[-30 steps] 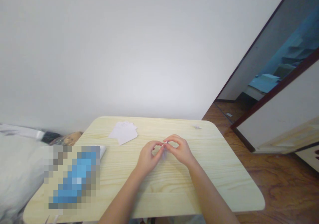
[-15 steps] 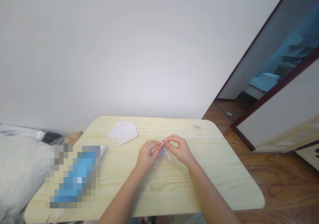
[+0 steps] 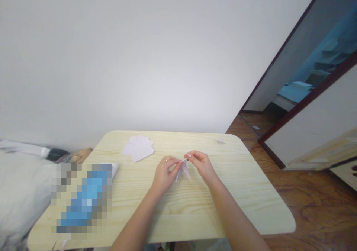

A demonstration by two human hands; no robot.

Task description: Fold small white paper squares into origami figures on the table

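Note:
A small piece of folded white paper (image 3: 184, 170) is held just above the middle of the table, with two pointed ends hanging downward. My left hand (image 3: 166, 173) pinches its upper left edge between thumb and fingers. At the upper right tip, the thumb and forefinger of my right hand (image 3: 201, 165) are closed on the paper. Fingers cover part of the top folds.
Several white paper sheets (image 3: 141, 149) lie fanned at the table's back left. A tiny folded paper piece (image 3: 220, 142) sits near the back right corner. A blurred blue package (image 3: 90, 193) lies at the left edge. Behind the wooden table (image 3: 251, 202) rises a white wall (image 3: 167, 57).
My right thumb and fingers have shifted slightly up and right along the paper's top, showing more of it. The left hand has stayed about where it was.

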